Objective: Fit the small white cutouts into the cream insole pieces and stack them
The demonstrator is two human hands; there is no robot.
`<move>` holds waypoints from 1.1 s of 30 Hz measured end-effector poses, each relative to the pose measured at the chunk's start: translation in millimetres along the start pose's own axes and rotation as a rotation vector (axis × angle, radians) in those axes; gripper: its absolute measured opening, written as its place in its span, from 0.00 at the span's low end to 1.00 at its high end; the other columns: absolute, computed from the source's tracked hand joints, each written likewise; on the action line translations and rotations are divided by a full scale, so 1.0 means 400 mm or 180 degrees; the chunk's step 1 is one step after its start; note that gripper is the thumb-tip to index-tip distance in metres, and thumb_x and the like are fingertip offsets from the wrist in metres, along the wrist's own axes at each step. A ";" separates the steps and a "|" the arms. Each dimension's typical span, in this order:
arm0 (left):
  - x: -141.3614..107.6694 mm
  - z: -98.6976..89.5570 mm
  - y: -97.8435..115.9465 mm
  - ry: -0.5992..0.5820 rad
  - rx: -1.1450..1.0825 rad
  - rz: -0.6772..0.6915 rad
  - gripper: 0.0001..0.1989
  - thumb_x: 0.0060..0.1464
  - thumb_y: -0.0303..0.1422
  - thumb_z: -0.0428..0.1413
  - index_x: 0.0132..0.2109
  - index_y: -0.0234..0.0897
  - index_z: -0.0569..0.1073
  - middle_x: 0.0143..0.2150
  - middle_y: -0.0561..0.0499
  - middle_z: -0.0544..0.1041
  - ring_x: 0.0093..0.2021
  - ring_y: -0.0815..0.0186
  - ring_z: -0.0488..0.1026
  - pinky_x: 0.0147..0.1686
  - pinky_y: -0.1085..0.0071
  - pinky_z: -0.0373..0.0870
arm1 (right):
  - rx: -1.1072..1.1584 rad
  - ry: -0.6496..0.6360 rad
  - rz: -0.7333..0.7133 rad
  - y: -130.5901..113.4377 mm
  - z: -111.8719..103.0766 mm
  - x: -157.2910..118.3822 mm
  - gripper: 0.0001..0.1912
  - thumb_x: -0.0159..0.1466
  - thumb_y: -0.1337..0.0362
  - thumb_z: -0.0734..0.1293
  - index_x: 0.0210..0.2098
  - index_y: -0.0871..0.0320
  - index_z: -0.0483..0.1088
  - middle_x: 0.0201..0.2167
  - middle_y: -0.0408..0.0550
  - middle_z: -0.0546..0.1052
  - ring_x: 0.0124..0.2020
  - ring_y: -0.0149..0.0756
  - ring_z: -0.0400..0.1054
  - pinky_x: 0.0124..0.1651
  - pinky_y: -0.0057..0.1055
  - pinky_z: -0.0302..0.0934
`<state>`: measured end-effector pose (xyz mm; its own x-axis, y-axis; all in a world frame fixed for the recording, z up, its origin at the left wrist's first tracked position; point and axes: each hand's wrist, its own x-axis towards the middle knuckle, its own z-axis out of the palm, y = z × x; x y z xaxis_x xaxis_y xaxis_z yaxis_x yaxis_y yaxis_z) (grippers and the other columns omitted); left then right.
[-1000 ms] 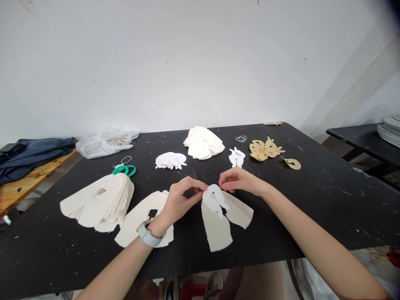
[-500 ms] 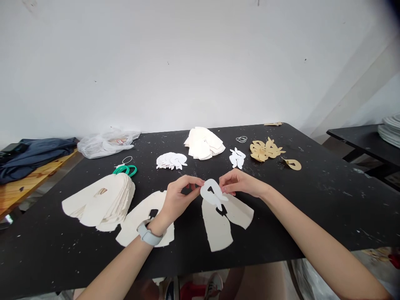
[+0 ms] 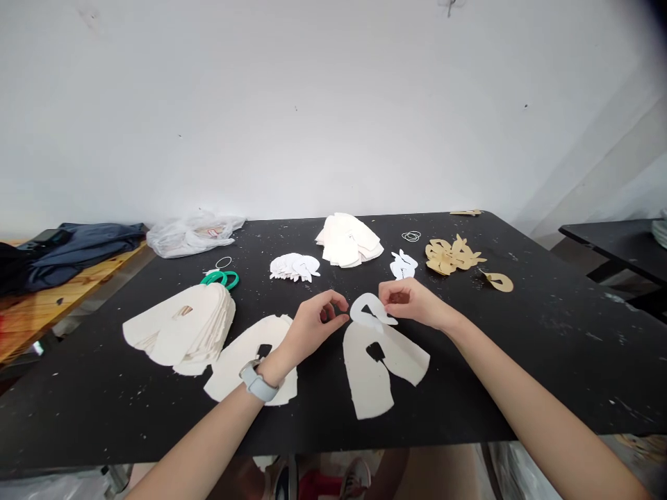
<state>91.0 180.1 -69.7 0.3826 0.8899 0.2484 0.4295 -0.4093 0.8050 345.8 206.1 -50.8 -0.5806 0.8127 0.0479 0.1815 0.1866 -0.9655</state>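
My right hand (image 3: 417, 303) pinches the right side of a small white looped cutout (image 3: 358, 310) with a hole in its middle. That cutout overlaps the top of a larger cream arch-shaped piece (image 3: 369, 383), which lies flat with two legs and a dark opening. Just left of the white cutout is my left hand (image 3: 319, 321), its thumb and fingers curved apart with nothing between them. Beneath my left wrist, which wears a grey-banded watch (image 3: 259, 382), lies another cream piece (image 3: 233, 360), partly hidden by the forearm.
At left stands a stack of cream pieces (image 3: 171, 316) beside green-handled scissors (image 3: 221, 279). Farther back are white cutouts (image 3: 292, 265), a cream pile (image 3: 349, 239), more white cutouts (image 3: 404, 264), rubber bands (image 3: 411, 236), tan cutouts (image 3: 451, 255) and a plastic bag (image 3: 192, 235).
My left hand has let go of the white cutout and drawn slightly away. The cutout has turned, its pointed ends now toward the right, in my right hand. The view has shifted a little.
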 end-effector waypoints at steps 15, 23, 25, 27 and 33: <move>-0.056 -0.107 0.052 -0.2269 0.1046 0.0552 0.19 0.54 0.18 0.49 0.42 0.45 0.77 0.45 0.56 0.77 0.47 0.65 0.72 0.47 0.71 0.61 | -0.0008 0.0861 0.0565 -0.058 0.105 -0.077 0.07 0.58 0.65 0.64 0.25 0.57 0.68 0.16 0.36 0.61 0.18 0.25 0.52 0.22 0.26 0.44; -0.191 -0.067 0.125 -0.0848 0.0579 -0.0458 0.10 0.65 0.35 0.49 0.41 0.44 0.75 0.42 0.54 0.78 0.40 0.64 0.71 0.40 0.68 0.63 | 0.0973 0.1158 0.0718 -0.037 0.230 -0.161 0.09 0.61 0.64 0.65 0.24 0.57 0.65 0.14 0.33 0.54 0.17 0.23 0.44 0.20 0.26 0.38; -0.214 -0.035 0.138 -0.0500 0.0239 -0.0828 0.10 0.64 0.39 0.50 0.42 0.44 0.75 0.41 0.54 0.78 0.37 0.65 0.70 0.34 0.69 0.62 | 0.0980 0.1151 0.0707 -0.031 0.248 -0.165 0.10 0.62 0.64 0.65 0.25 0.58 0.65 0.14 0.34 0.55 0.17 0.23 0.44 0.21 0.27 0.38; -0.226 -0.009 0.140 -0.0252 0.0054 -0.0998 0.10 0.63 0.40 0.52 0.40 0.44 0.75 0.39 0.54 0.77 0.35 0.65 0.68 0.33 0.70 0.61 | 0.0933 0.1093 0.0707 -0.027 0.258 -0.168 0.10 0.62 0.63 0.65 0.25 0.58 0.66 0.14 0.34 0.56 0.17 0.23 0.44 0.21 0.27 0.38; -0.227 0.021 0.119 -0.0105 -0.0052 -0.1176 0.11 0.60 0.42 0.55 0.36 0.41 0.75 0.32 0.54 0.71 0.31 0.66 0.64 0.31 0.70 0.59 | 0.0666 0.0967 0.0789 -0.028 0.265 -0.179 0.11 0.64 0.62 0.65 0.26 0.58 0.66 0.16 0.35 0.56 0.19 0.24 0.44 0.23 0.28 0.38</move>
<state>83.5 78.2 -58.6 0.2303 0.9700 -0.0777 0.5304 -0.0582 0.8457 301.4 87.2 -70.7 -0.2746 0.9500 -0.1486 0.1032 -0.1245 -0.9868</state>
